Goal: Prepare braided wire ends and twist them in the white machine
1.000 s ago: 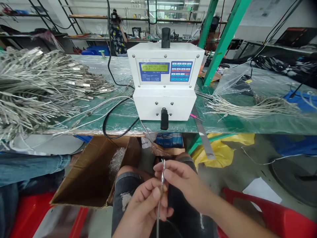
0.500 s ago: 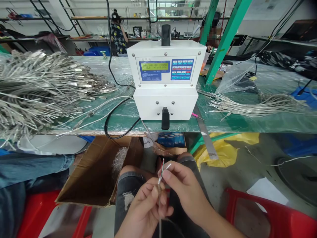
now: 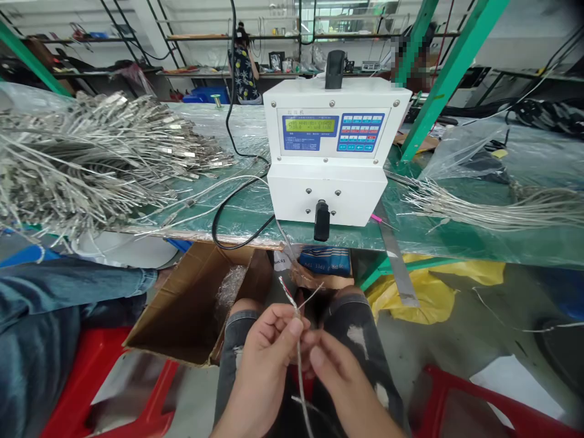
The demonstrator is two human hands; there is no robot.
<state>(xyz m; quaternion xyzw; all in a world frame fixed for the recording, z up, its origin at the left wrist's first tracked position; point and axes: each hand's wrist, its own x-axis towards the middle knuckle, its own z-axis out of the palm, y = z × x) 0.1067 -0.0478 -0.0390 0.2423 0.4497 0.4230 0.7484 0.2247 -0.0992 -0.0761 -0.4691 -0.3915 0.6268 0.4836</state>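
Note:
A thin grey cable (image 3: 301, 380) runs up from my lap between my hands. My left hand (image 3: 267, 356) pinches it between thumb and fingers just below its stripped end. Above the pinch the end splits: a bundle with a red wire (image 3: 287, 293) leans left, and a twisted bare strand (image 3: 312, 295) leans right. My right hand (image 3: 337, 368) is closed beside the cable, its fingertips close to my left thumb. Whatever those fingers hold is hidden. Lower down, a pale cable piece (image 3: 298, 399) shows over my lap.
On the green bench (image 3: 246, 230) stands a white machine (image 3: 292, 191) with a display and black nozzle. Cable heaps (image 3: 91, 164) lie left, a cable bundle (image 3: 483, 210) right. A metal ruler (image 3: 399, 267) overhangs the edge. Below are a cardboard box (image 3: 182, 310) and red stools (image 3: 438, 389).
My right hand has left the wire end and moved down beside the cable. The wire ends now spread apart above my left hand. The view has shifted left.

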